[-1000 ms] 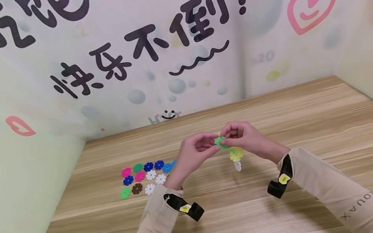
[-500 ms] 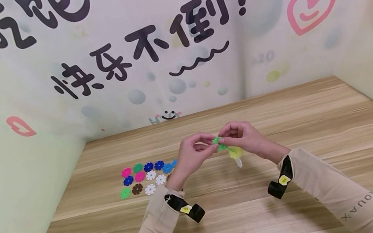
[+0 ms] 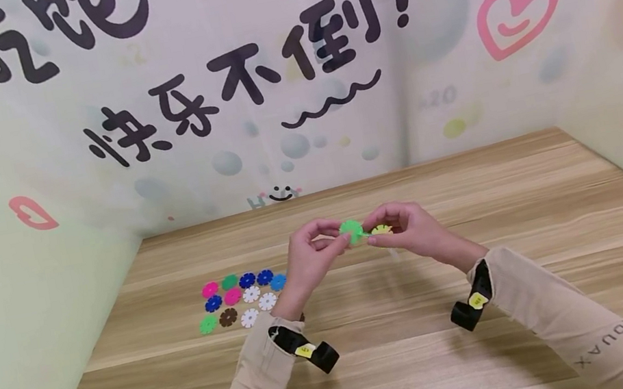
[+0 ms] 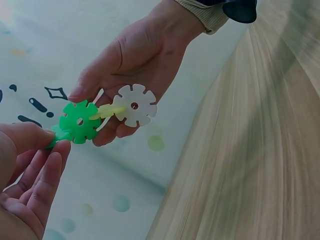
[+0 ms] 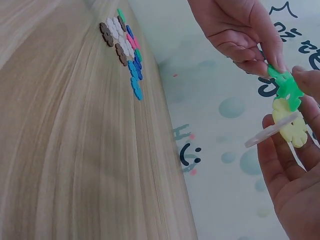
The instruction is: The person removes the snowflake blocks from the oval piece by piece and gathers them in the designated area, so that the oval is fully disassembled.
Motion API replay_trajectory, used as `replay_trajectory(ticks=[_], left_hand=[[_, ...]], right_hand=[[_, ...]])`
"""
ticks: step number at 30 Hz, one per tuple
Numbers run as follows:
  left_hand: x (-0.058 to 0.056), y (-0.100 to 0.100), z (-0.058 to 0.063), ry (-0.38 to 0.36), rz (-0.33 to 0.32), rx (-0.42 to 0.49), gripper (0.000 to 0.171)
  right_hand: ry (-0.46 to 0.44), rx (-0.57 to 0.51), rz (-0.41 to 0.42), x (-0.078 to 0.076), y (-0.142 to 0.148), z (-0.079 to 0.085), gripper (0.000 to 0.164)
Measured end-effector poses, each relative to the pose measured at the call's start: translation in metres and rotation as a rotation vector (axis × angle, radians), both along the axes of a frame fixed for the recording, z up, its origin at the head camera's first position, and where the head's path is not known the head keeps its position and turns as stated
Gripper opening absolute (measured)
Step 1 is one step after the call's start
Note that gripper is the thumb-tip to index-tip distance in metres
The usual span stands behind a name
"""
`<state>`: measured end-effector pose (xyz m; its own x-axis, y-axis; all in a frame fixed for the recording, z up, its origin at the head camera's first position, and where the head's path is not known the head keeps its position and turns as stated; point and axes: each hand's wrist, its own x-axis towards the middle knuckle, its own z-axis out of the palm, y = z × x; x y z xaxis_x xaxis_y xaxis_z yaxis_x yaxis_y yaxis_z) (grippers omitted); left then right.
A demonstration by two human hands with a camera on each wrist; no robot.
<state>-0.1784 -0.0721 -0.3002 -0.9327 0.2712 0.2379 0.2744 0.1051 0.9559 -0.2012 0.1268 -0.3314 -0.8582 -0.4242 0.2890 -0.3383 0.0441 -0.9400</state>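
Observation:
Four-colour-free joined notched plastic snowflake discs form a short chain held up between both hands: two green, one yellow, one white. My left hand pinches the end green disc between thumb and fingers. In the left wrist view, the second green disc sits between thumb and fingers of my right hand. The yellow disc is slotted onto it, in front of the right fingers. At the far end, the white disc stands crosswise in the yellow one.
Loose snowflake discs lie in rows on the wooden table left of the hands: pink, dark blue, brown, white, green and light blue. My left forearm partly hides them. A printed backdrop rises behind.
The left hand has moved slightly left with its green disc, which now faces the head camera. The yellow and white end has swung up from hanging below the right hand.

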Motion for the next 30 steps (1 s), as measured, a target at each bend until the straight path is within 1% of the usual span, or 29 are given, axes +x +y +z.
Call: replay_trajectory(ticks=[3, 6, 9, 11, 13, 15, 18, 19, 20, 22, 30], left_hand=[[0.0, 0.0, 0.0, 0.003, 0.008, 0.008, 0.021], [0.001, 0.0, -0.001, -0.011, 0.004, 0.021, 0.021], [0.001, 0.0, -0.001, -0.034, -0.013, 0.032, 0.021], [0.001, 0.0, -0.002, -0.047, -0.028, 0.021, 0.02], [-0.001, -0.001, -0.005, -0.043, -0.045, 0.001, 0.021], [-0.002, -0.001, -0.005, -0.044, -0.058, -0.023, 0.022], [-0.009, -0.001, -0.013, -0.033, -0.081, -0.049, 0.024], [-0.011, -0.001, -0.016, -0.029, -0.09, -0.048, 0.024], [-0.011, 0.0, -0.017, -0.035, -0.093, -0.052, 0.024], [-0.015, 0.001, -0.023, -0.028, -0.109, -0.042, 0.022], [-0.014, 0.005, -0.025, -0.052, -0.155, 0.02, 0.017]], right_hand=[[0.029, 0.012, 0.009, -0.001, -0.001, 0.0, 0.02], [0.074, 0.035, 0.004, -0.001, -0.001, -0.001, 0.018], [0.144, 0.072, -0.021, -0.001, -0.002, -0.003, 0.013], [0.188, 0.093, -0.038, 0.0, -0.003, -0.003, 0.011], [0.224, 0.112, -0.05, 0.005, -0.004, 0.002, 0.01], [0.241, 0.117, -0.053, 0.01, -0.005, 0.008, 0.009], [0.261, 0.118, -0.047, 0.01, -0.005, 0.009, 0.01], [0.264, 0.118, -0.046, 0.008, -0.004, 0.006, 0.01], [0.267, 0.116, -0.045, 0.006, -0.004, 0.004, 0.01], [0.273, 0.117, -0.046, 0.002, -0.002, -0.001, 0.01], [0.293, 0.125, -0.064, 0.003, -0.002, -0.002, 0.009]])
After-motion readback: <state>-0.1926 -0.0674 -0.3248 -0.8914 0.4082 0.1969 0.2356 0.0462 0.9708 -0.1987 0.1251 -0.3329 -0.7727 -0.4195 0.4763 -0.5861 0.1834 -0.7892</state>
